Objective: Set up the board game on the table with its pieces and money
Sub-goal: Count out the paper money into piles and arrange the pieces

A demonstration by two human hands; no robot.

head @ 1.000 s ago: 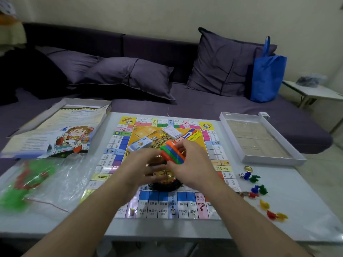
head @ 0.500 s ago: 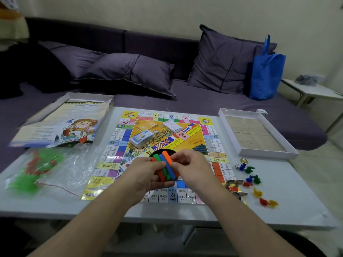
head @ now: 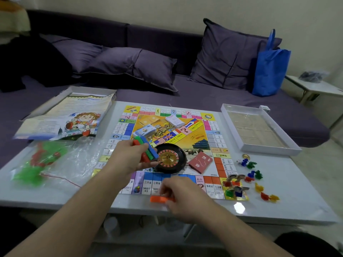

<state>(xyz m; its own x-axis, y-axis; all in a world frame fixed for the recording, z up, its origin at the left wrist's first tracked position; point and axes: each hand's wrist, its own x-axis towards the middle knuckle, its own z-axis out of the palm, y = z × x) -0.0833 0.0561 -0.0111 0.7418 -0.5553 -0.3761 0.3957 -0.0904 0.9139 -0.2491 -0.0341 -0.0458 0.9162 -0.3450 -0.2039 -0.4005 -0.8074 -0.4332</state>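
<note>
The right hand (head: 182, 196) is pinching an orange money bundle (head: 157, 199) at lower centre on the white surface (head: 289, 186); the left hand (head: 132, 156) is clasping the remaining coloured bundles (head: 146, 151). Each should land flat, beside the colourful game board (head: 219, 145).

purple sofa (head: 213, 95), dark cushions (head: 133, 65), blue bag (head: 269, 71), side table (head: 323, 88)

— What sort of place is it?
— A home's living room. A purple sofa (head: 185, 93) with loose cushions (head: 133, 65) runs behind the low white desk (head: 278, 204).
— Anything else?
— A blue bag (head: 270, 71) leans on the sofa, and a side table (head: 319, 86) stands by the plain wall (head: 167, 12).
</note>
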